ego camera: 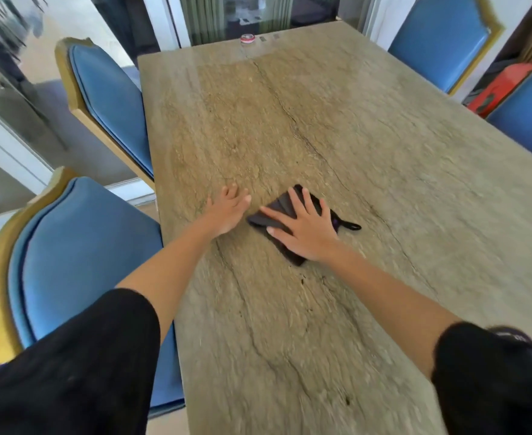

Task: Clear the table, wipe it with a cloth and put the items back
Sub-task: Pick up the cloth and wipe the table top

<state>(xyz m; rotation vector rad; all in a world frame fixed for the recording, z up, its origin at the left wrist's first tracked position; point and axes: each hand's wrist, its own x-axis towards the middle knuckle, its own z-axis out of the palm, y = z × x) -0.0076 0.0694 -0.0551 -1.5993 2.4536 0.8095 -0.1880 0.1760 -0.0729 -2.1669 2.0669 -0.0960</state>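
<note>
From the head view I see the worktop [368, 127] almost bare, which I judge puts us in the wiping step. My right hand [302, 227] presses flat on the dark cloth [279, 211] at the centre of the frame, palm down so the folded fabric stays pinned for a stroke; its fingers [291, 200] are spread wide and straight, gripping nothing, only bearing down on the cloth. My left hand [228, 211] lies just beside it, fingers splayed on the bare stone, probably as a brace, holding nothing. A small red-and-white round item [247, 38] sits at the far edge, top centre. Blue chairs [111, 102] flank both sides.
</note>
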